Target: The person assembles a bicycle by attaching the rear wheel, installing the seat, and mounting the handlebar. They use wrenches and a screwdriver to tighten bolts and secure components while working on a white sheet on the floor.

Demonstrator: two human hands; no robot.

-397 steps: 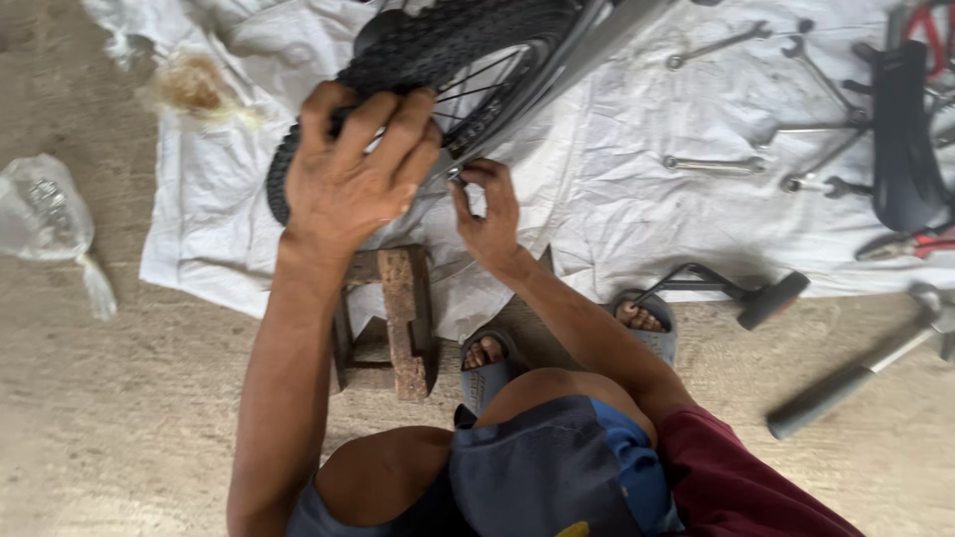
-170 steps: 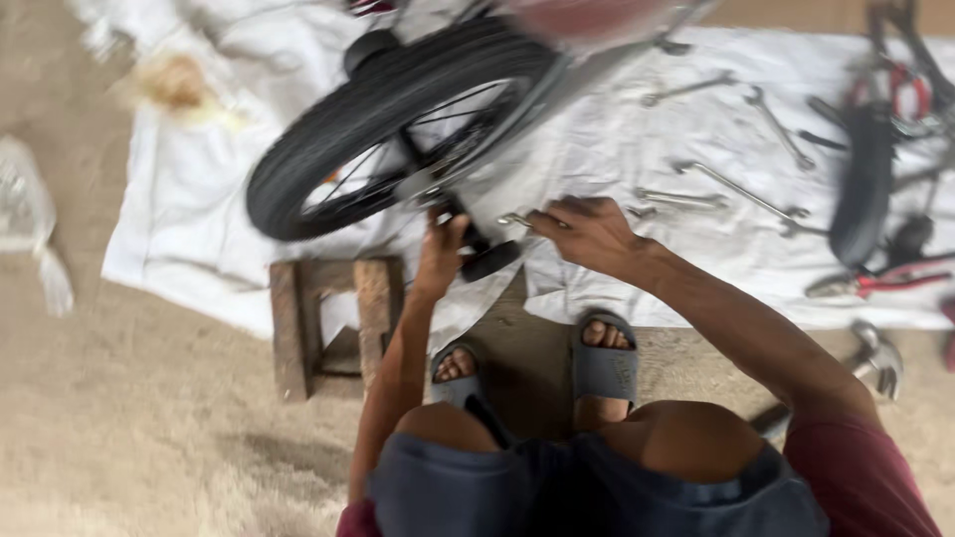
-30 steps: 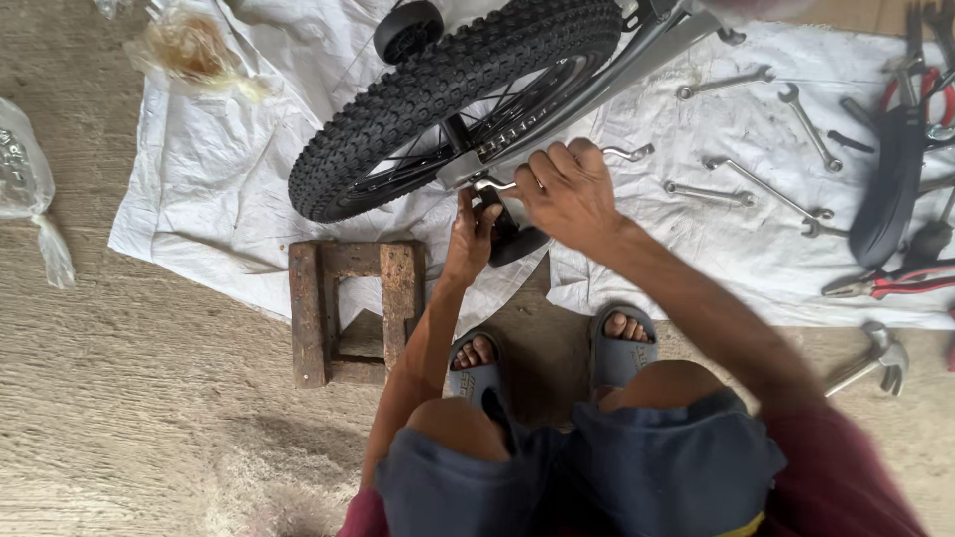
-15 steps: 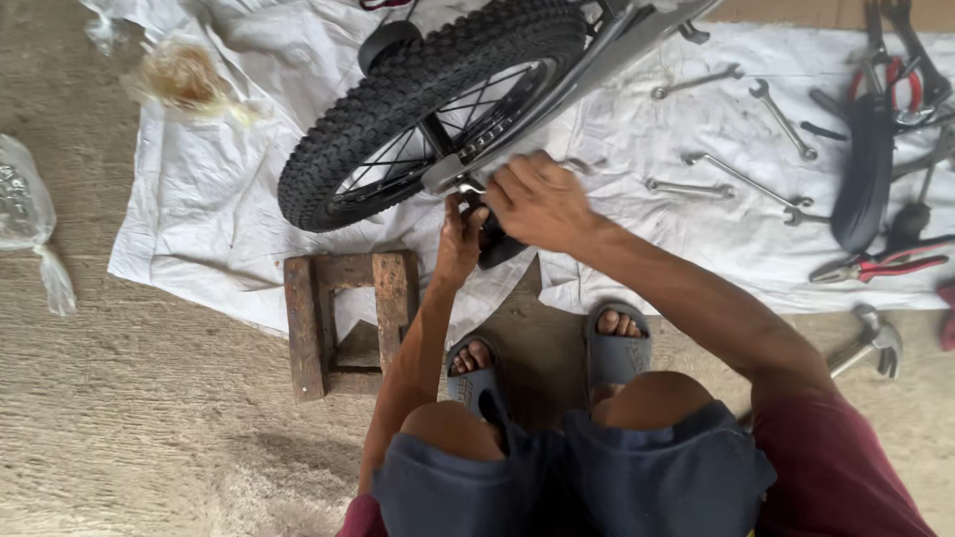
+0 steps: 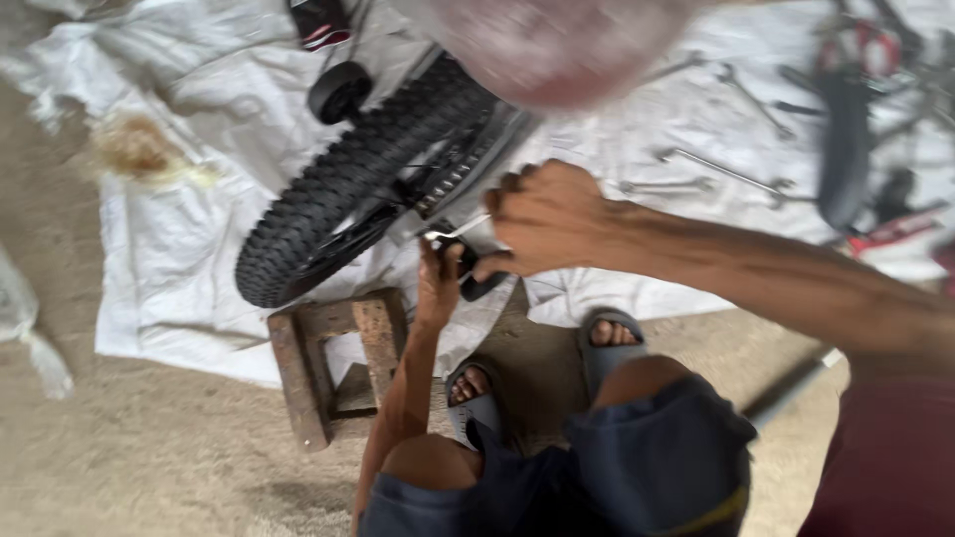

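Outdoors-looking, rough concrete floor in sandy grey, with a crumpled white sheet spread over its upper part. Several metal wrenches lie loose on the sheet at right, beside a blurred dark bicycle part with red bits. A small rusty metal stool stands at the sheet's near edge, just left of the person's sandalled feet. A yellowish stain marks the sheet at upper left.

Bicycle wheel: black knobby tyre, tilted, its lower end over the sheet just above the stool, spokes and a chain sprocket visible at the hub. A blurred pinkish shape covers the top centre.

Left hand reaches up to the hub area, fingers pinched around a small part there. Right hand is clenched around a thin silver spanner, whose head sits at the hub, touching the left fingertips. Motion blur hides finer detail.
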